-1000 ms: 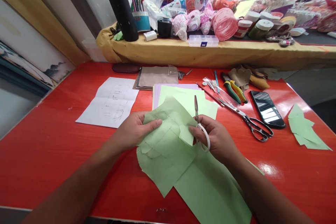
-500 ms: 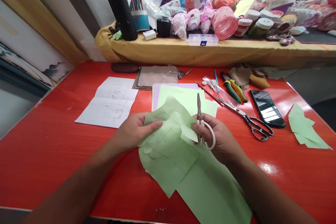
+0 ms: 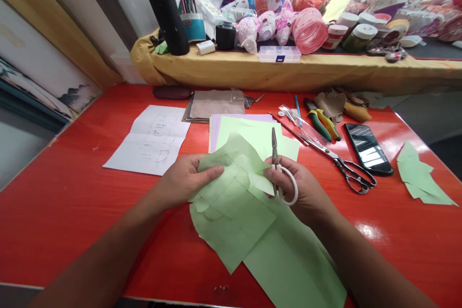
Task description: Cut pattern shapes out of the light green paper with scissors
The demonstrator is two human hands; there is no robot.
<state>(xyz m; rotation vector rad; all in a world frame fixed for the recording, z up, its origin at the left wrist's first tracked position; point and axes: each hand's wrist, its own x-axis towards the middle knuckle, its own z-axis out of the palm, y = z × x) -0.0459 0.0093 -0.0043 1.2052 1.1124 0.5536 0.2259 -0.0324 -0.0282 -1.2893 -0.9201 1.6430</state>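
On the left of the red table [image 3: 72, 202], a white sheet [image 3: 149, 142] lies flat with a fold across it and small drawings on it. Next comes the left hand [image 3: 186, 178]. Its thumb is on top of the green paper [image 3: 234, 202] and its other fingers go underneath, so it has a closed pinch on the paper's left edge. The green paper is up in front of the person, in the middle, with thin lines drawn on it. It is bent, its top edge humps up, and one corner points down toward the person. Behind it is a pile of light green and purple sheets [image 3: 249, 127]. A longer green sheet [image 3: 296, 260] lies below, and its long way slants down to the right. Then come the small scissors [image 3: 276, 159] with white handles. They stand nearly straight up and down in the view, tips pointing away from the person and a tiny bit left, handles toward the person. The right hand [image 3: 303, 185] has its fingers curled closed around them, just beside the paper's right edge. I cannot tell which fingers go through the loops. Farther right are big scissors [image 3: 335, 158], a black phone [image 3: 368, 149] and green scraps [image 3: 420, 178].
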